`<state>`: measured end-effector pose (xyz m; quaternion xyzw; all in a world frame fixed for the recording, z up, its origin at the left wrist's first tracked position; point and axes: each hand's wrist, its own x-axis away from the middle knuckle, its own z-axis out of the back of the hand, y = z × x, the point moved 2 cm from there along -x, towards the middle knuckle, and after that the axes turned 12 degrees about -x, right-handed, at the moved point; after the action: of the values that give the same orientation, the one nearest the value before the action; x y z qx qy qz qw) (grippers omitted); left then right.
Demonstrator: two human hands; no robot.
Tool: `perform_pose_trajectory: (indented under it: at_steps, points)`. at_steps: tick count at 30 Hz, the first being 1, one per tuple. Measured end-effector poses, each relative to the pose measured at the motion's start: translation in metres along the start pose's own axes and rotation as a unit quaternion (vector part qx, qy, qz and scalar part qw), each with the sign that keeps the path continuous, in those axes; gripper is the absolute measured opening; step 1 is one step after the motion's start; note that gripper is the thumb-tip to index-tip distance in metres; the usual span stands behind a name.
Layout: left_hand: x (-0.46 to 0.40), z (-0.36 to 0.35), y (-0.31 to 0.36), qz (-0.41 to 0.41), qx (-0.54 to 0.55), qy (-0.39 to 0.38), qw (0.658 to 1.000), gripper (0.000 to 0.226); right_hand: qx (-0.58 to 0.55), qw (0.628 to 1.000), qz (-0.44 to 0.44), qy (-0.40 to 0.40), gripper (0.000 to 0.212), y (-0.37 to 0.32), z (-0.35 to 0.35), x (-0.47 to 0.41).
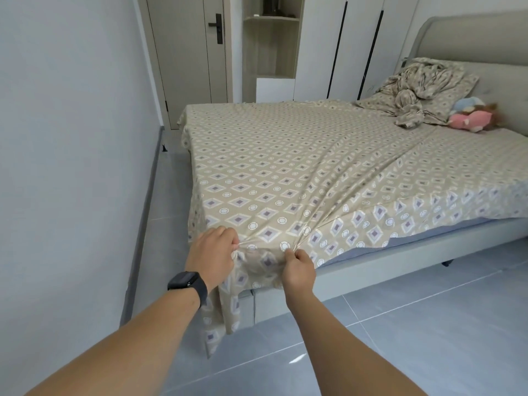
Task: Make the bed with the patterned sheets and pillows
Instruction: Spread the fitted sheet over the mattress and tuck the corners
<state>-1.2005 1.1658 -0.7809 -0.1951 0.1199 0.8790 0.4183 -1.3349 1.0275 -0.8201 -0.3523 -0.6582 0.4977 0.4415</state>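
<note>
A beige sheet (285, 167) with a diamond and circle pattern covers the bed. At the near foot corner my left hand (213, 254) grips a bunch of the sheet's edge. My right hand (298, 267) pinches the same edge a little to the right. Folds run from my hands up across the sheet toward the head end, and the corner hangs down over the grey bed frame (385, 264). A matching pillow (445, 94) lies at the headboard with a crumpled patterned cloth (411, 95) piled on it.
A pink and blue plush toy (471, 117) lies beside the pillow. A white wall (71, 138) stands close along the bed's left side with a narrow floor strip between. A door (188, 52), open shelves (271, 38) and wardrobe are beyond the bed. Grey tiled floor (428, 338) spreads to the right.
</note>
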Motion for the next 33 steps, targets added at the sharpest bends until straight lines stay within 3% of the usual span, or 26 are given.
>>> perform_pose_trajectory:
  at_steps: [4,7,10,13,15,18,21,25,28,33]
  points:
    - [0.011,0.001,0.003,-0.015,-0.052,-0.041,0.998,0.023,0.047,0.999,-0.011,-0.013,0.040,0.002,0.009,-0.006]
    - [0.005,0.005,0.015,-0.035,-0.047,0.014,0.998,0.007,0.191,0.972,0.120,0.065,0.034,-0.015,0.019,-0.032]
    - [-0.027,0.011,0.037,-0.065,-0.016,0.016,0.998,0.029,0.316,0.897,0.301,0.069,0.023,-0.059,0.023,-0.073]
    - [-0.093,-0.003,0.061,-0.098,-0.009,-0.076,0.992,0.067,0.495,0.784,0.375,-0.005,0.033,-0.105,0.012,-0.139]
    - [-0.141,-0.024,0.075,-0.099,0.004,-0.190,0.977,0.101,0.578,0.737,0.342,-0.067,0.045,-0.123,0.007,-0.188]
    - [-0.166,-0.064,0.085,-0.080,-0.010,-0.352,0.933,0.122,0.626,0.736,0.213,-0.146,0.067,-0.114,0.021,-0.234]
    - [-0.162,-0.083,0.084,-0.086,-0.024,-0.395,0.914,0.122,0.651,0.725,0.121,-0.190,0.083,-0.097,0.034,-0.246]
    - [-0.169,-0.075,0.083,-0.096,-0.028,-0.479,0.872,0.135,0.704,0.664,0.080,-0.239,0.094,-0.131,0.021,-0.252]
    - [-0.180,-0.067,0.091,-0.087,-0.048,-0.543,0.834,0.147,0.735,0.627,0.078,-0.244,0.080,-0.169,-0.009,-0.260]
    - [-0.203,-0.063,0.100,-0.054,-0.079,-0.636,0.766,0.159,0.756,0.563,0.057,-0.329,0.042,-0.185,-0.040,-0.273]
